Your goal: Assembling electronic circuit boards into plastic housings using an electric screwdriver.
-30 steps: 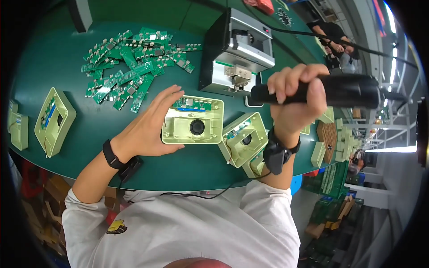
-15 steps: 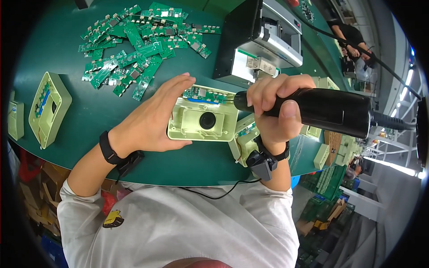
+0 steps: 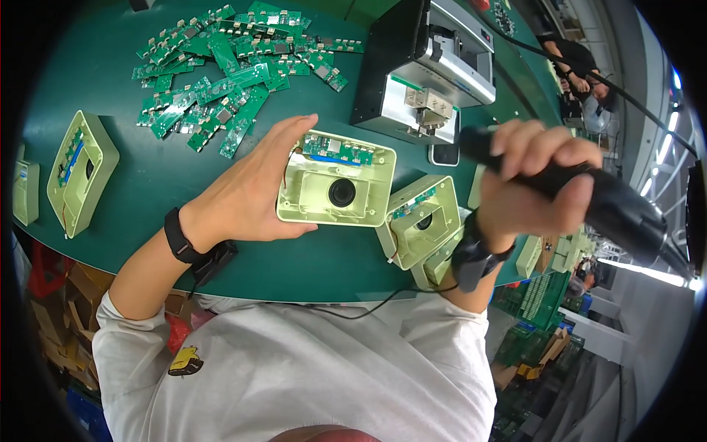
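Note:
My left hand (image 3: 250, 184) grips a pale green plastic housing (image 3: 302, 210) by its left end, open side facing up. Inside it, a green circuit board (image 3: 340, 149) lies along the far wall, with a blue strip beside it and a round black speaker-like part (image 3: 342, 193) in the middle. Off to the right, my right hand (image 3: 545, 173) is wrapped round a black electric screwdriver (image 3: 626, 210), smeared by motion, its tip pointing left and apart from the housing. A second pale green housing (image 3: 427, 243) with a board lies just right of the held one.
Loose green circuit boards (image 3: 221, 88) lie heaped at the far left. A black and silver machine (image 3: 420, 88) stands beyond the housing. Another fitted housing (image 3: 96, 166) rests at the left. Cables hang at the right, where another person (image 3: 574, 66) sits farther off.
My right hand has pulled the electric screwdriver off the board and moved right, uncovering the second housing. My left hand still holds its housing in nearly the same place.

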`<state>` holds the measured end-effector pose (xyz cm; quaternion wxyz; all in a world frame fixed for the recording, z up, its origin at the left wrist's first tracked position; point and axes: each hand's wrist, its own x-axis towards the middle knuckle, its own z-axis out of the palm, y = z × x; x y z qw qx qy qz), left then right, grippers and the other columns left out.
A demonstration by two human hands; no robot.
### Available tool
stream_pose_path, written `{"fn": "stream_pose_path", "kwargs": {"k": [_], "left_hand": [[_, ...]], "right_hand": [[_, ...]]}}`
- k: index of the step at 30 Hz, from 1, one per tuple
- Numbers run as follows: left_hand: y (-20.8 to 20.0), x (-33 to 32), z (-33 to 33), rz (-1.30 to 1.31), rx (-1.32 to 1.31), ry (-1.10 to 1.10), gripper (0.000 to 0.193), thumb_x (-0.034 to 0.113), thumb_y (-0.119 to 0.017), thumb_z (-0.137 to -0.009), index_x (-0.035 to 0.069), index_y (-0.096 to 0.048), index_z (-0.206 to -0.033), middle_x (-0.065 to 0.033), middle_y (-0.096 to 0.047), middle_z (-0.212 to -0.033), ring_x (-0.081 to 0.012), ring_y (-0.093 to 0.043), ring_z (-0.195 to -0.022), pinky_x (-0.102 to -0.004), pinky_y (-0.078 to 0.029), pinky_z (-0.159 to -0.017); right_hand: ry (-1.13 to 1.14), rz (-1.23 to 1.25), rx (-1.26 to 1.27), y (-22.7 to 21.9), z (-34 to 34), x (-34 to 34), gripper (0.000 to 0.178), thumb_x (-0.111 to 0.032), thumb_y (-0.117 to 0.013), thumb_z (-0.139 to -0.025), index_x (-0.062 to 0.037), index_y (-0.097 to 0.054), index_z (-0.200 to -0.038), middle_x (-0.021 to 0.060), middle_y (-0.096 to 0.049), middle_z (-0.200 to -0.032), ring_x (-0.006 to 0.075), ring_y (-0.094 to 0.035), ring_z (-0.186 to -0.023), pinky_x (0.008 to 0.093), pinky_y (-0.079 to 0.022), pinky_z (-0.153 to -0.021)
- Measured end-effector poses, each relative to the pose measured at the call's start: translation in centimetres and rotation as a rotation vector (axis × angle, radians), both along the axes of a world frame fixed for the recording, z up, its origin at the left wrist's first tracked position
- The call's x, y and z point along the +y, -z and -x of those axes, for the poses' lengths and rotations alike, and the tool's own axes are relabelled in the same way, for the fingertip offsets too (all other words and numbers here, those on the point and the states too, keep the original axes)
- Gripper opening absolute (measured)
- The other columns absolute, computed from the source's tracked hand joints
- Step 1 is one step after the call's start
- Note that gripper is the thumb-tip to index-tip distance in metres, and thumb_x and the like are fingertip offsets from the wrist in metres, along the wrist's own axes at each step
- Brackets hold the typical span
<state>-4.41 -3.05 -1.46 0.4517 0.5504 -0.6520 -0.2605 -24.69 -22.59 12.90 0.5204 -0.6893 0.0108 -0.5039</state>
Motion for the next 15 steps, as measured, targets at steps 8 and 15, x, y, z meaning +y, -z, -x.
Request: {"fn": "stream_pose_path", "kwargs": {"k": [8, 15], "left_hand": [[0.2, 0.1, 0.1, 0.015, 0.019, -0.002, 0.127, 0.022, -0.095, -0.067, 0.001, -0.017, -0.164, -0.029, -0.038, -0.156, -0.0466, -0.047, -0.141, -0.0481, -0.046, -0.114], [0.0, 0.2, 0.4, -0.008, 0.089, -0.013, 0.127, 0.023, -0.094, -0.068, 0.002, -0.015, -0.165, -0.0279, -0.041, -0.154, -0.0453, -0.051, -0.137, -0.0473, -0.048, -0.112]], "right_hand": [[0.125, -0.148, 0.149, 0.4, -1.0, -1.3, 0.03, -0.04, -0.054, -0.099, -0.0103, -0.051, -0.101, 0.0047, -0.049, -0.071, 0.0177, -0.047, -0.054, 0.0387, -0.044, -0.06], [-0.184, -0.136, 0.158, 1.7, -6.3, 5.5, 0.034, -0.038, -0.062, -0.097, -0.0079, -0.047, -0.103, 0.0058, -0.049, -0.07, 0.0179, -0.045, -0.052, 0.0379, -0.044, -0.055]]}}
